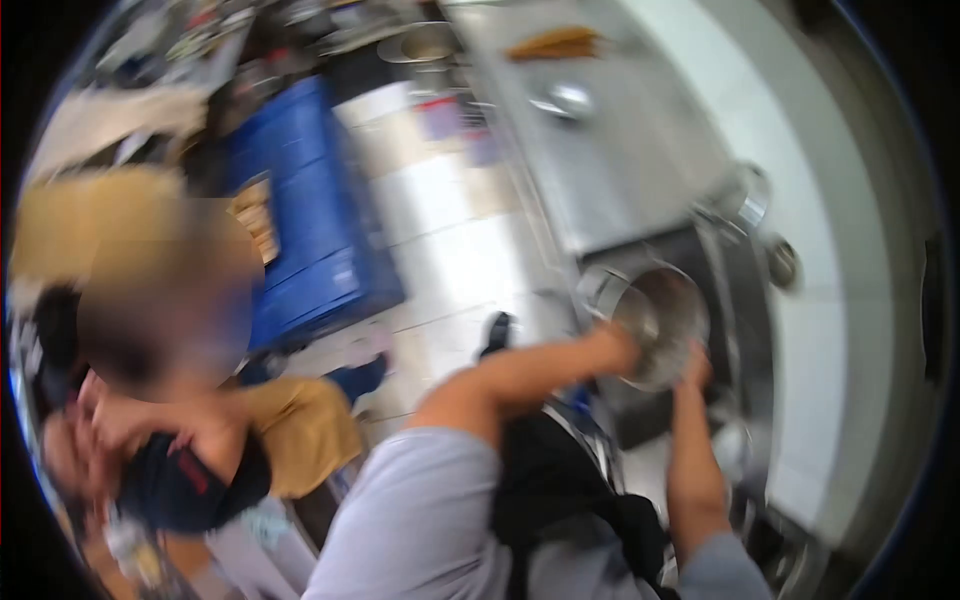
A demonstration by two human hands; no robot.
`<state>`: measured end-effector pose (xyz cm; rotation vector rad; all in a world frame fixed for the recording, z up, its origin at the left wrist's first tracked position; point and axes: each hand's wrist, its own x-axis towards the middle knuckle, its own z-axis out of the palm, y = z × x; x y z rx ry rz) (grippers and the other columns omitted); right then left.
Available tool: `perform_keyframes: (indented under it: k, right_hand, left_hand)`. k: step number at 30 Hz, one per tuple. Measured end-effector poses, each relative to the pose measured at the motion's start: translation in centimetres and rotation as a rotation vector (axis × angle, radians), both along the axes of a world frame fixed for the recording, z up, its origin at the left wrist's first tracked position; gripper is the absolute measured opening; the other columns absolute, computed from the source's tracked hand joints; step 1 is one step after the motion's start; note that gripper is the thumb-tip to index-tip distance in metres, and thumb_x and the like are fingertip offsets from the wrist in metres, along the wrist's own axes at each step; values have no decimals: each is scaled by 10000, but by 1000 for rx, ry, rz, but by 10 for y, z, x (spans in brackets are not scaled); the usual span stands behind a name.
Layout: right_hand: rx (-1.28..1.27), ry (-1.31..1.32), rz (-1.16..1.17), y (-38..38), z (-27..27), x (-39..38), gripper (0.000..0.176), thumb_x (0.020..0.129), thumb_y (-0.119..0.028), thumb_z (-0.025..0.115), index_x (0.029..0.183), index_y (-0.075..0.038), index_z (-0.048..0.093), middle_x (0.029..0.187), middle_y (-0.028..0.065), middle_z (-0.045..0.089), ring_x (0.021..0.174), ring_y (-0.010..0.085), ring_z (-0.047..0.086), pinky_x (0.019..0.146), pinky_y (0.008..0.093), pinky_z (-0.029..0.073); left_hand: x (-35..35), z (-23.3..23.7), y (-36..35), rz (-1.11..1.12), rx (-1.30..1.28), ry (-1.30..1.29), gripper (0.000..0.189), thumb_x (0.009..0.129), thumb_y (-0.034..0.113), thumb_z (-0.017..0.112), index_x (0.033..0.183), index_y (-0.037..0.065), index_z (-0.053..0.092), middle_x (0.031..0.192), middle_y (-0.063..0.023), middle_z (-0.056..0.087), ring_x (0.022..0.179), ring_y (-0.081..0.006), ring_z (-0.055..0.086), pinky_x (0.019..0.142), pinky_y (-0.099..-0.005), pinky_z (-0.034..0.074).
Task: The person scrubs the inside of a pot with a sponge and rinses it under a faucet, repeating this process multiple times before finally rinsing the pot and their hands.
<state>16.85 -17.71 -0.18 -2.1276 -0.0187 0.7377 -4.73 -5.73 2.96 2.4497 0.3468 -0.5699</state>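
Note:
A round metal pot (683, 300) is tilted over the dark sink basin (640, 425), its mouth partly facing me. My left hand (618, 348) overlaps the near-left rim, its fingers blurred and partly hidden at the pot's opening. On the pot's right side, my right hand (695, 366) is closed at the rim. A loop-shaped metal handle (600, 288) stands out from the pot's left side.
Beyond the basin runs a steel counter (640, 170) with a shiny metal bowl (568, 100) and a yellowish-brown item (553, 43). A faucet (742, 205) stands by the wall. Blue crates (310, 210) sit across the tiled floor. A person (195, 430) is close on the left.

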Motion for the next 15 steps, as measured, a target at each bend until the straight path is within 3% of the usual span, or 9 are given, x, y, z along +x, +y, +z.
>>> perform_keyframes:
  k: [1,2,3,5,6,9,10,11,15]
  right_hand:
    - [-145,-185,108,10,23,-13,428,825,-349,700,1062,7,730,1022,142,714,924,237,661,849,371,507]
    - [-79,-141,-42,0,-29,12,478,782,-360,744,1034,45,721,1018,156,707,965,242,644,868,371,482]
    - [-67,-220,-108,9,-28,1,545,746,-349,776,1074,76,685,1045,173,687,999,262,631,889,374,466]
    - [137,-127,-212,14,-51,4,758,708,-278,805,1268,150,527,1207,248,624,1061,306,616,928,392,468]
    - [54,-185,-246,15,-60,5,781,711,-265,806,1291,155,493,1241,248,605,1100,313,611,941,398,475]
    - [27,-180,-217,6,-70,29,818,704,-271,813,1308,154,461,1246,241,590,1110,322,614,927,403,492]
    - [128,-97,-213,4,-65,34,832,705,-281,817,1316,150,453,1249,246,585,1110,322,614,905,412,504]
    - [226,-14,-209,1,-59,39,845,706,-291,820,1324,147,445,1252,251,580,1110,322,614,884,421,515]
    - [238,103,-78,6,-22,40,857,719,-302,820,1355,117,427,1261,251,569,1103,323,617,844,445,532]
  left_hand:
    - [-4,20,16,-32,128,19,410,766,417,723,1049,122,750,1087,-92,722,1053,-259,681,873,-431,530]
    - [6,9,14,58,231,101,418,782,404,720,1090,123,744,1138,-65,718,1077,-230,677,880,-409,528]
    - [15,-9,8,54,217,152,429,794,399,703,1137,143,733,1189,-54,706,1111,-202,667,902,-385,517]
    - [36,-22,-12,317,-118,109,472,840,429,630,1196,128,698,1209,-133,686,1136,-287,653,942,-433,502]
    - [45,-32,-30,451,-237,73,481,857,437,602,1209,120,685,1208,-166,679,1138,-318,649,949,-455,499]
    - [67,2,-61,603,-275,-73,528,857,515,583,1223,145,669,1146,-210,682,1089,-363,656,929,-490,505]
    - [56,14,-60,599,-274,-69,528,857,515,583,1223,145,669,1146,-210,682,1089,-363,656,929,-490,505]
    - [34,29,-54,410,-193,-123,547,844,554,588,1215,161,671,1112,-205,689,1062,-359,665,917,-486,510]
    - [2,24,0,-9,45,-116,581,818,637,606,1169,180,684,1025,-183,703,995,-356,681,886,-476,524]
